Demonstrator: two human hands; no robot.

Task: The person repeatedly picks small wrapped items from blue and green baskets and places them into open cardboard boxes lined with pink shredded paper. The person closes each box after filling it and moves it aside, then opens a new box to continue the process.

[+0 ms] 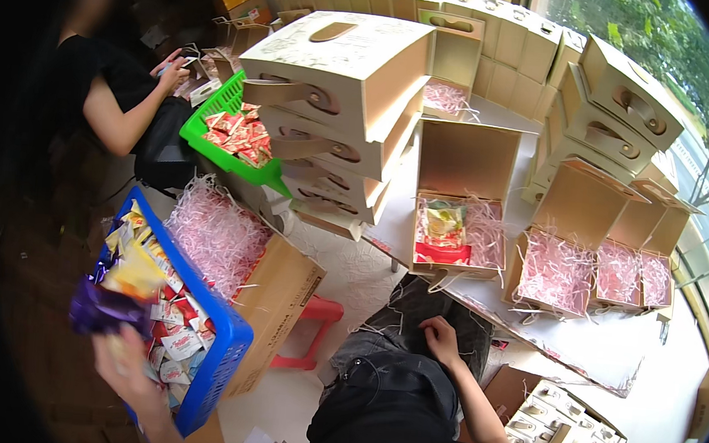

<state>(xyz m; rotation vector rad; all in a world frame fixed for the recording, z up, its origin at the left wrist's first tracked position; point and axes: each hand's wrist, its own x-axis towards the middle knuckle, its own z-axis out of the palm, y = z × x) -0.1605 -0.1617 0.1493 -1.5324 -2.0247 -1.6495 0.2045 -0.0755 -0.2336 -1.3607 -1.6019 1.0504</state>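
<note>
Over the blue plastic basket [227,336] of small wrapped snacks, my left hand [122,359] holds a purple foil packet [107,308], blurred by motion. A blurred yellow packet [135,273] shows just above it; whether my fingers hold it too is unclear. My right hand [439,337] rests on my thigh, fingers loosely curled, with nothing visible in it. In front of me an open cardboard gift box [468,162] stands on the table, with snack packets [444,228] at its left and pink shredded paper [485,232] at its right.
Stacked gift boxes [394,112] stand left of the open box; more open boxes [554,268] with shredded paper stand right. A carton [278,315] of shredded paper adjoins the basket. Beyond are a green basket [228,161] and a co-worker [114,96]. A red stool [321,331] stands below.
</note>
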